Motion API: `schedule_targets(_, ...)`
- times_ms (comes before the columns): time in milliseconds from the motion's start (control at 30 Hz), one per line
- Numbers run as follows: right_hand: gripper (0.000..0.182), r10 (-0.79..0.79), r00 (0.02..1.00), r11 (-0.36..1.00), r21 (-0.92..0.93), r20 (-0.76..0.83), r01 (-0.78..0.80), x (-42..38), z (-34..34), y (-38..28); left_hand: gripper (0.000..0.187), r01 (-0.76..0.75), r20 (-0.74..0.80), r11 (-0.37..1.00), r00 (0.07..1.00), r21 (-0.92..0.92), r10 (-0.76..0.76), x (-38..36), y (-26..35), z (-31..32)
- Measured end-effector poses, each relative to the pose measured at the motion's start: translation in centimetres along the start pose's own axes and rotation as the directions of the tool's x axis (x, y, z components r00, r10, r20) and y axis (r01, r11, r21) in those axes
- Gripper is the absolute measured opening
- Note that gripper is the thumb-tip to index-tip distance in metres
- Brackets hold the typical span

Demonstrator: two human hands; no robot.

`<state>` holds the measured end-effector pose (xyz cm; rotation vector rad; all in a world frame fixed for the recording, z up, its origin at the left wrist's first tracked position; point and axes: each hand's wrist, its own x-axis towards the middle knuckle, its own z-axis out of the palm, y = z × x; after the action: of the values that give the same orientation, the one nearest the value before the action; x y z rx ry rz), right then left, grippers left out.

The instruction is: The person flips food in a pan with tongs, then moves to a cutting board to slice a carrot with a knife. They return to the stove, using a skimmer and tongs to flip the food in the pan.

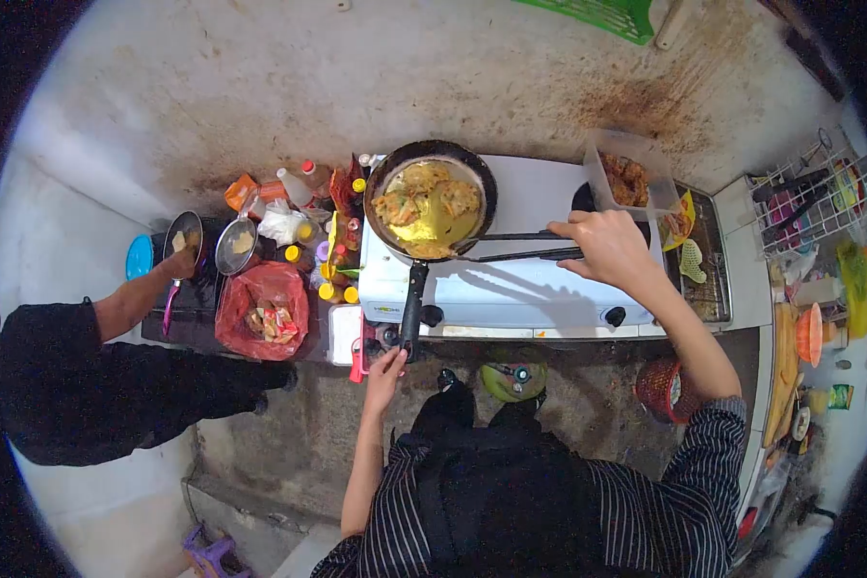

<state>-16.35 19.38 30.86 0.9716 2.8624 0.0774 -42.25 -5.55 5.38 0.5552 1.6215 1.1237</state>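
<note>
My right hand (607, 246) is closed around the rear of a pair of long dark tongs (525, 256). Their tips reach over the right rim of a frying pan (485, 166), beside a fritter (427, 249) at the near edge. Several more golden fritters (395, 208) lie in yellow oil inside. The pan sits on the left side of a white gas stove (520, 289), its black handle (413, 310) pointing towards me. At the end of this handle, my left hand (385, 379) pinches it between thumb and fingers.
A clear plastic box (663, 178) of fried food stands at the stove's back right. Bottles (296, 188) crowd the stove's left side, near a red plastic bag (233, 318) of packets. Farther left, another person's hand (178, 265) is over a small pan (173, 223). A red basket (653, 390) stands on the floor.
</note>
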Motion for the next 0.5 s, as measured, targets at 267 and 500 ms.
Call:
schedule_targets(267, 0.037, -0.021, 0.999, 0.999, -0.039, -0.039, 0.020, 2.3, -0.2, -0.7, 0.043, -0.005, -0.025, 1.000, 1.000, -0.001, 0.005, -0.3, 0.5, 0.4)
schedule_targets(500, 0.031, -0.043, 0.997, 0.996, -0.075, -0.062, 0.038, 4.2, 1.0, -0.1, 0.042, -0.014, -0.033, 1.000, 0.999, 0.016, 0.014, -0.7, 1.2, 0.6)
